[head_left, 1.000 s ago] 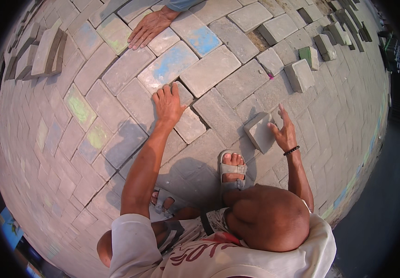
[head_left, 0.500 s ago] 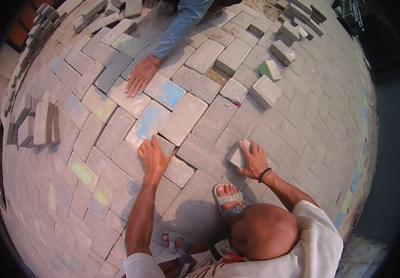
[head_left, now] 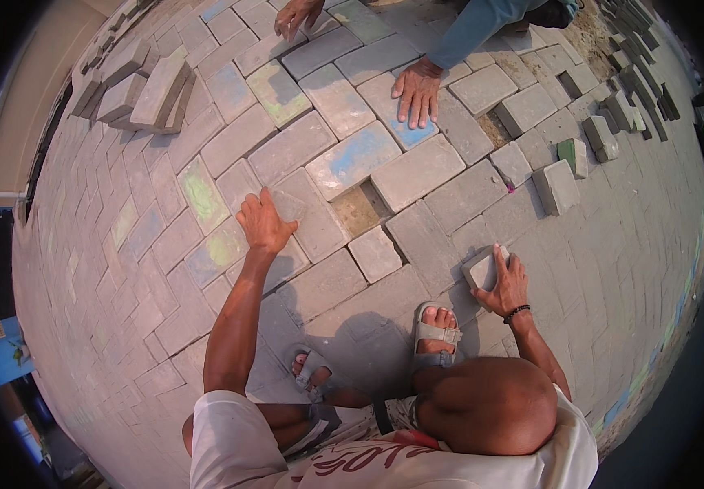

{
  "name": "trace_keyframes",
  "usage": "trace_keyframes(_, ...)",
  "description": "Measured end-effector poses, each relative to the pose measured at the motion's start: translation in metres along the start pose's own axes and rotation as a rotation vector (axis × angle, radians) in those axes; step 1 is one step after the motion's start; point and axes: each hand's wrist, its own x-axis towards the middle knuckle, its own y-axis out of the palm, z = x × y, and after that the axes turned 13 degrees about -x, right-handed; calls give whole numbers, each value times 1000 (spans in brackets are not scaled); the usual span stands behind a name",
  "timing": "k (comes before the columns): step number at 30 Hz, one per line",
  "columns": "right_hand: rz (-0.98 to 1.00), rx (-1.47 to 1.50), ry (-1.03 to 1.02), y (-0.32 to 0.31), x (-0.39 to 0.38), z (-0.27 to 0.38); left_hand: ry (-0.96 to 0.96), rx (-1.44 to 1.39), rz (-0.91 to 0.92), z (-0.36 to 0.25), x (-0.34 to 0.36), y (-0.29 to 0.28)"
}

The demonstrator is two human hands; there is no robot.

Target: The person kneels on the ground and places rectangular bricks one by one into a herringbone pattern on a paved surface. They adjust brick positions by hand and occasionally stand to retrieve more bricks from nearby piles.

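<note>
My left hand (head_left: 266, 224) is closed, thumb and index finger apart, on a small grey half paver (head_left: 289, 207), which blends into the paver beneath it. To its right is a square sandy gap (head_left: 360, 209) in the paving, with a pale half paver (head_left: 375, 253) set just below it. At the right, my right hand (head_left: 505, 284) grips a grey half block (head_left: 480, 269) resting on the paving beside my sandalled foot (head_left: 437, 330). A blue-marked paver (head_left: 353, 160) borders the gap's far side.
Across from me, another person's hand (head_left: 417, 91) lies flat on a blue-marked paver; their other hand (head_left: 297, 16) hovers farther left. Loose blocks (head_left: 160, 94) are stacked at the upper left. More blocks (head_left: 556, 187) stand at the right, near a second sandy hole (head_left: 494, 129).
The half paver under my left hand has come out of its slot and moved left, exposing sand. My right hand still holds its block. The view has shifted; the other person's second hand now shows.
</note>
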Motion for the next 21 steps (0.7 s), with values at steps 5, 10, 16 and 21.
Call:
trace_keyframes(5, -51, -33, -16, 4, -1, 0, -99, -88, -67, 38, -8, 5)
trace_keyframes(10, -109, -59, -10, 17, -12, -5, -139, -109, -49, 36, -12, 8)
trace_keyframes(16, 9, -527, -661, -34, -9, -36, -101, -67, -74, 46, -18, 13)
trace_keyframes(21, -127, -770, -1116, -19, 1, -51, -86, -46, -66, 50, -17, 20)
